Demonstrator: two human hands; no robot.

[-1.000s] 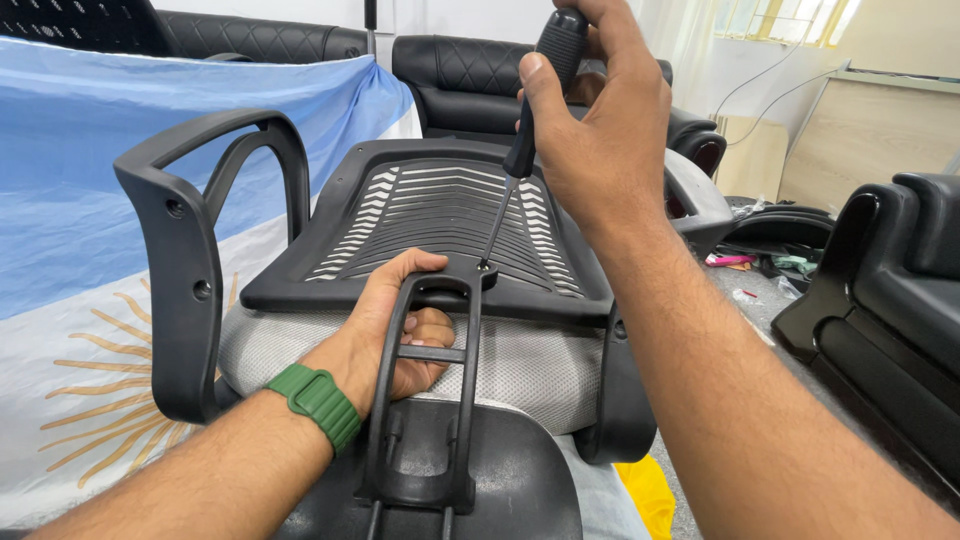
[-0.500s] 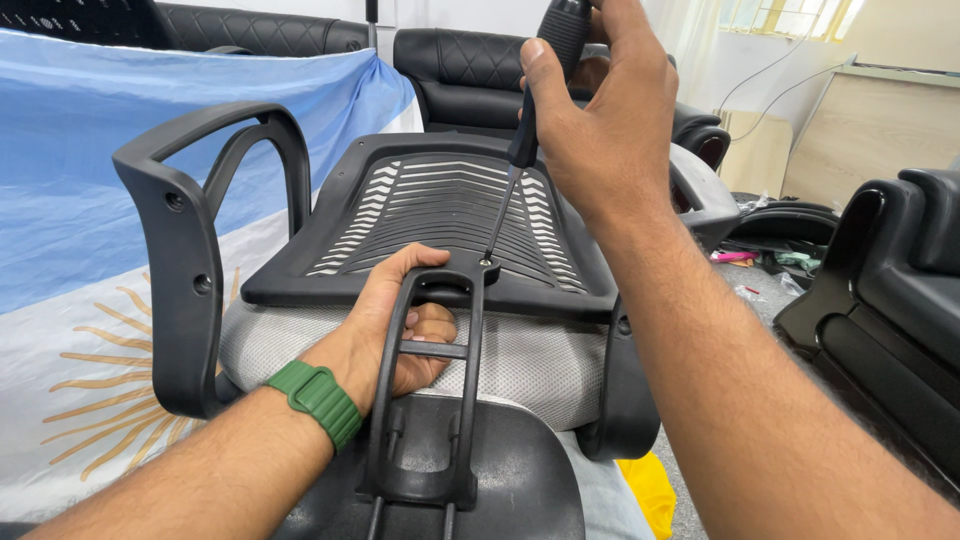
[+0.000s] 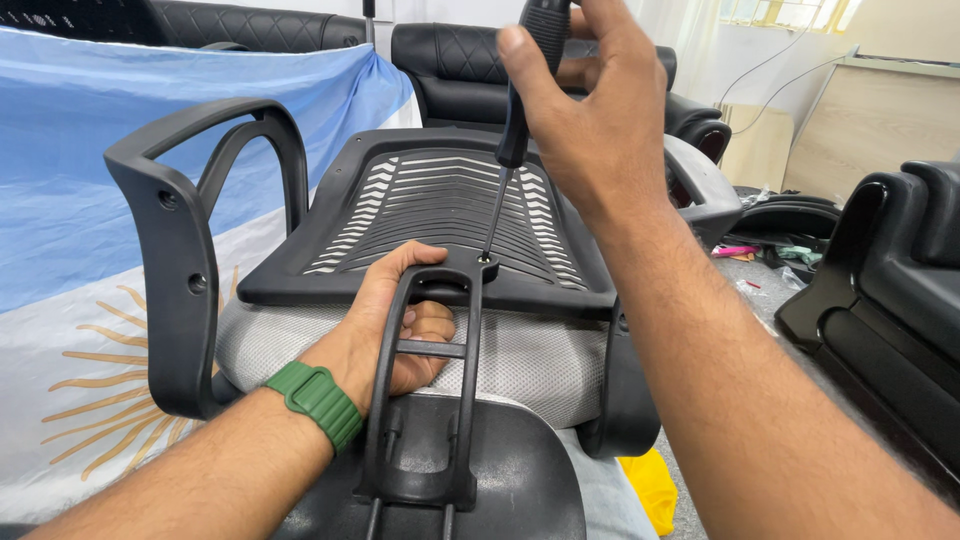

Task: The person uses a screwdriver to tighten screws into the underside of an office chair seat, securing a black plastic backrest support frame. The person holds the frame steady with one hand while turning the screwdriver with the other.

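An office chair lies in front of me, its black slatted plastic back (image 3: 450, 200) over the grey mesh seat cushion (image 3: 530, 365). A black frame bracket (image 3: 440, 400) runs from the lower middle up to the back's near edge. My left hand (image 3: 395, 325), with a green wristband, grips the top of this bracket from underneath. My right hand (image 3: 590, 120) holds a long screwdriver (image 3: 515, 130) by its black handle. Its thin shaft points down, and the tip rests on a screw at the bracket's top right corner.
Black armrests stand at the left (image 3: 185, 260) and right (image 3: 700, 190) of the chair. A light blue and white flag with a yellow sun (image 3: 90, 200) covers the surface at left. Black leather armchairs (image 3: 880, 290) stand at right and behind. A yellow cloth (image 3: 650, 485) lies below.
My right hand with the screwdriver has shifted very slightly on the handle. The left hand and the chair stay still.
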